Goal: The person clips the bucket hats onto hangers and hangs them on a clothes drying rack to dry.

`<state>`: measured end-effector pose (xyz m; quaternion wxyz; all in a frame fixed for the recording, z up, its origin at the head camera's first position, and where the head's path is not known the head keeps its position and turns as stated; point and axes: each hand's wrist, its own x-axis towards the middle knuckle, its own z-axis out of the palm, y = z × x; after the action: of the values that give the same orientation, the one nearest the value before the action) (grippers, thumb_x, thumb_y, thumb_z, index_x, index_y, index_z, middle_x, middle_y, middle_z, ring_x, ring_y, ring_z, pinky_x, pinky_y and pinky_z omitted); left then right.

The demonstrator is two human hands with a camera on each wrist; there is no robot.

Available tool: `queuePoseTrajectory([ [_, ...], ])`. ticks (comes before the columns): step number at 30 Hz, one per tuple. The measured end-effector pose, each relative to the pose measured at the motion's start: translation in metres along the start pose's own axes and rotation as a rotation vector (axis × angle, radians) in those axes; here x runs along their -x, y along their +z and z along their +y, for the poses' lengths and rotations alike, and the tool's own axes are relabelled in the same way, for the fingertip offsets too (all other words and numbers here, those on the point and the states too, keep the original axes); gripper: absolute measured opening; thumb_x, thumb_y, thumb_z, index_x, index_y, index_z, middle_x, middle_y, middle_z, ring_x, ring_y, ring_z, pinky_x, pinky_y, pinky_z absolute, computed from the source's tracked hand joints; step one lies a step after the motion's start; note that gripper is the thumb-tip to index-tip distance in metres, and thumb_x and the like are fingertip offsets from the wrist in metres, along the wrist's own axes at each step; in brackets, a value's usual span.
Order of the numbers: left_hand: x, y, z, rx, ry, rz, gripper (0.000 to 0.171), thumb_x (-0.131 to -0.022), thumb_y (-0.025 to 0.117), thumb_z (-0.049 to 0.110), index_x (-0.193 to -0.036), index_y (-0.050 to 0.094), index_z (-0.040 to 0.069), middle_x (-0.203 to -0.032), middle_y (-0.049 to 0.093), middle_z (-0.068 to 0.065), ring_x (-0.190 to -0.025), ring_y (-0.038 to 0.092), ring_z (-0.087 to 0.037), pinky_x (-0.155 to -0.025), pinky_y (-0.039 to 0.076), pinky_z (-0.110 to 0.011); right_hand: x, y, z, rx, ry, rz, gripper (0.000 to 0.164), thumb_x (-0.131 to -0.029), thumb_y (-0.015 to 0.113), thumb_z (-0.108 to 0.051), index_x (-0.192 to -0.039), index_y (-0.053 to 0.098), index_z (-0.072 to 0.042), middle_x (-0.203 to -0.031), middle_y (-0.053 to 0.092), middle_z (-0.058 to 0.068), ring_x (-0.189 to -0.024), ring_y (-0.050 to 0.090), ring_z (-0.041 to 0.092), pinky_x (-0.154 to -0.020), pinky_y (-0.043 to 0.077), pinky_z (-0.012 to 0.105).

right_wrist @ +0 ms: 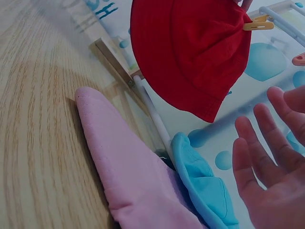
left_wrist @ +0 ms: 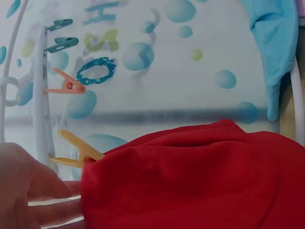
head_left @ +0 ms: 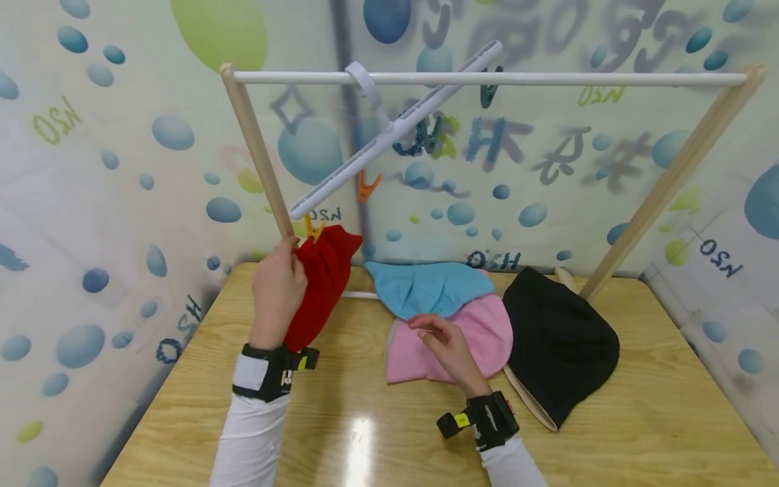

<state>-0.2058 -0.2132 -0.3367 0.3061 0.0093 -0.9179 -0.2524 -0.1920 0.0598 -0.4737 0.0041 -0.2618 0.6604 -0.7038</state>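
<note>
A red bucket hat [head_left: 325, 284] hangs by a yellow clothespin [head_left: 314, 230] from the low left end of a white hanger [head_left: 395, 128]. My left hand [head_left: 278, 287] holds the hat's edge just beside the clothespin; its fingertips go behind the cloth in the left wrist view. My right hand [head_left: 449, 348], its fingers spread in the right wrist view, is apart from the red hat and holds nothing. Below and behind it lie a pink hat [head_left: 481, 338] and a light blue hat [head_left: 432, 287], overlapping. Right of these sits a black hat [head_left: 560, 345] with a beige underside.
The hanger hooks over a white rod [head_left: 548, 80] between two wooden posts [head_left: 669, 186]. An orange clothespin [head_left: 366, 186] and dark green clothespins [left_wrist: 62, 44] are on the hanger. The stand rests on a wooden table [head_left: 341, 433] before a patterned wall.
</note>
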Motion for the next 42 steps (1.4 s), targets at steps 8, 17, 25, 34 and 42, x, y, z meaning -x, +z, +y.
queuePoseTrajectory([
  [8, 0.003, -0.007, 0.019, 0.043, 0.056, 0.064, 0.024, -0.088, 0.051, 0.003, -0.111, 0.055, -0.004, -0.096, 0.065, -0.025, -0.073, 0.058, -0.036, -0.066, 0.053, -0.049, 0.003, -0.004, 0.002, 0.022, 0.000, 0.011, 0.018, -0.092, 0.049, -0.002, -0.104, 0.058, 0.006, -0.116, 0.055, 0.029, -0.113, 0.050, 0.031, -0.094, 0.042, 0.022],
  [17, 0.005, -0.010, 0.039, 0.099, 0.114, 0.059, 0.022, -0.086, 0.053, 0.003, -0.107, 0.057, -0.005, -0.097, 0.066, -0.024, -0.077, 0.060, -0.035, -0.073, 0.054, -0.051, 0.007, -0.007, 0.001, 0.034, 0.040, 0.014, 0.018, -0.092, 0.049, -0.003, -0.104, 0.059, 0.005, -0.117, 0.055, 0.027, -0.111, 0.050, 0.030, -0.092, 0.043, 0.020],
  [25, 0.006, 0.002, 0.041, 0.093, 0.145, -0.055, 0.026, -0.085, 0.057, 0.007, -0.110, 0.057, -0.003, -0.103, 0.066, -0.023, -0.086, 0.061, -0.035, -0.080, 0.052, -0.051, 0.010, -0.012, 0.001, 0.066, 0.075, 0.016, 0.018, -0.092, 0.049, -0.005, -0.104, 0.060, 0.002, -0.118, 0.056, 0.024, -0.110, 0.050, 0.029, -0.091, 0.043, 0.020],
  [34, 0.007, 0.027, 0.029, 0.105, 0.211, -0.343, 0.026, -0.086, 0.056, 0.005, -0.112, 0.058, -0.001, -0.102, 0.067, -0.020, -0.077, 0.058, -0.027, -0.078, 0.054, -0.045, 0.014, -0.018, 0.001, 0.050, 0.044, 0.022, 0.019, -0.092, 0.049, -0.004, -0.105, 0.058, 0.007, -0.115, 0.055, 0.029, -0.108, 0.050, 0.028, -0.090, 0.043, 0.018],
  [42, 0.010, 0.055, 0.021, 0.189, 0.232, -0.454, 0.029, -0.087, 0.055, 0.007, -0.115, 0.058, 0.000, -0.102, 0.067, -0.018, -0.077, 0.057, -0.024, -0.076, 0.054, -0.040, 0.018, -0.022, 0.004, 0.031, 0.040, 0.027, 0.019, -0.092, 0.047, 0.000, -0.106, 0.056, 0.009, -0.114, 0.054, 0.031, -0.108, 0.050, 0.026, -0.090, 0.044, 0.019],
])
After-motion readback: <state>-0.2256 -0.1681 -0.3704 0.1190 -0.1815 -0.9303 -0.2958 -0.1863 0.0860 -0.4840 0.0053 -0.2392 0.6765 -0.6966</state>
